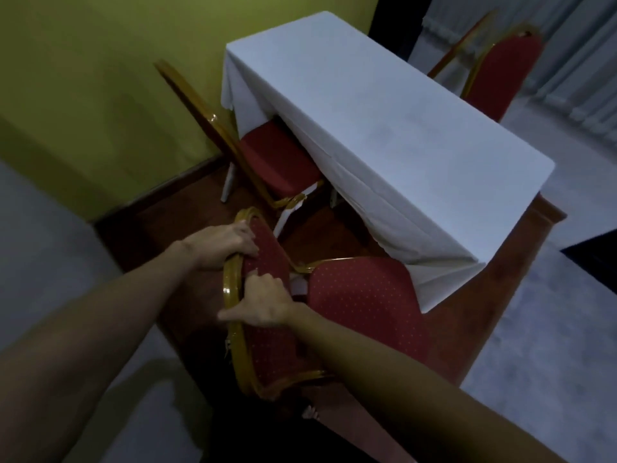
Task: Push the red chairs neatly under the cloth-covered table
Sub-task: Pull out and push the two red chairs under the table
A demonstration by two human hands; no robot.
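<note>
A long table under a white cloth runs away from me. Right below me stands a red chair with a gold frame, its seat partly under the cloth's near corner. My left hand grips the top of its backrest. My right hand holds the backrest's gold edge lower down. A second red chair sits further along the same side, its seat partly under the table. A third red chair stands on the far side, only its backrest showing.
A green wall with a dark skirting board runs close behind the second chair. The table stands on a reddish-brown strip of floor; pale grey floor lies on both sides. Pale curtains hang at the far right.
</note>
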